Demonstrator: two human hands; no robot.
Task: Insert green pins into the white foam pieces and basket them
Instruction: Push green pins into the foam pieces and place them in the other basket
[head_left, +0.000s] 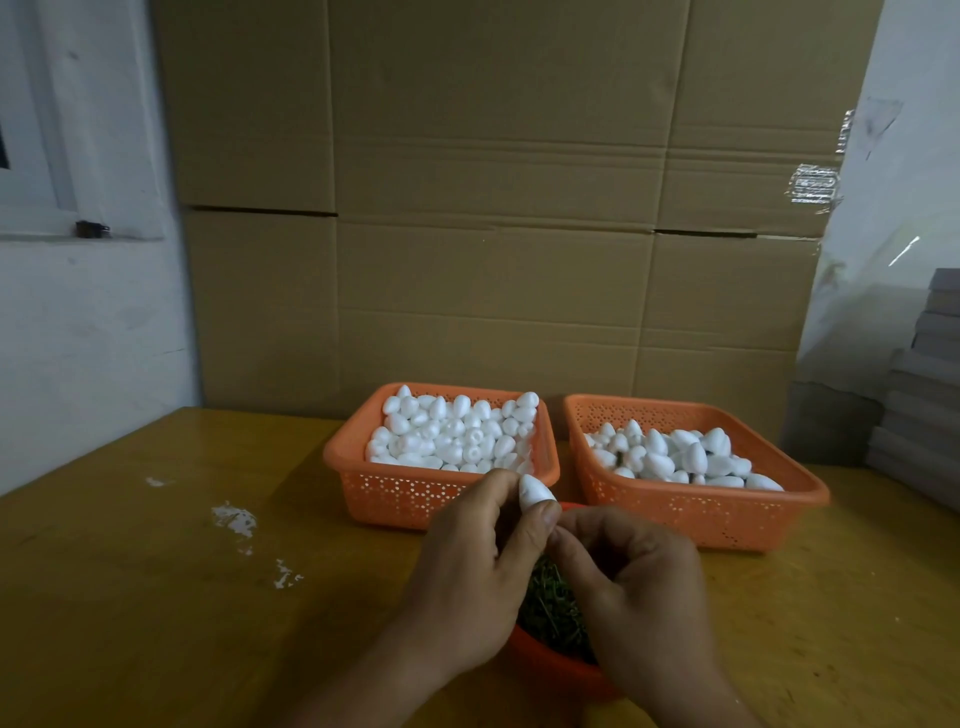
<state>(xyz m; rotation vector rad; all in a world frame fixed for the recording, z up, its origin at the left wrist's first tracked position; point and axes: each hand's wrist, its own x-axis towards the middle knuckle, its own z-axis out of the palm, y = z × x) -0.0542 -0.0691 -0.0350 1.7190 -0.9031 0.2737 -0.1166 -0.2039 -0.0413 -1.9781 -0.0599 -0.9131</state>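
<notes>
Foam pieces, white and egg-shaped, fill two orange baskets at the back of the wooden table (156, 597). The left basket (387, 496) is heaped almost to its rim with them (452, 434), while the right basket (727, 514) holds a lower layer (680, 457) with its perforated walls showing above. The two baskets sit just beside each other with a narrow gap between.

One foam piece (535, 493) is up off the table, pinched in the left hand (467, 566). Its fingers are curled around the piece, thumb pressed to the lower end, pointed tip showing above the fingertips. The right hand (634, 587) has its fingers bent inward and its fingertips drawn together right against the left thumb, at the base of the foam piece. I cannot tell whether it has a pin between them; nothing green shows at the fingertips.

Directly below both hands sits a small orange bowl (550, 670) with a dark tangle of green pins (550, 608) inside, mostly covered by the wrists. It stands nearer the person than the baskets, close to the front wall of each.

To the left the tabletop runs open and wide, marked only by a few white crumbs (236, 519). On the right there is a narrower strip of bare wood beside the right basket. Tall cardboard sheets (493, 208) stand close behind the baskets, closing off the back edge, and a stack of grey boards (924, 405) crowds the far right corner.
</notes>
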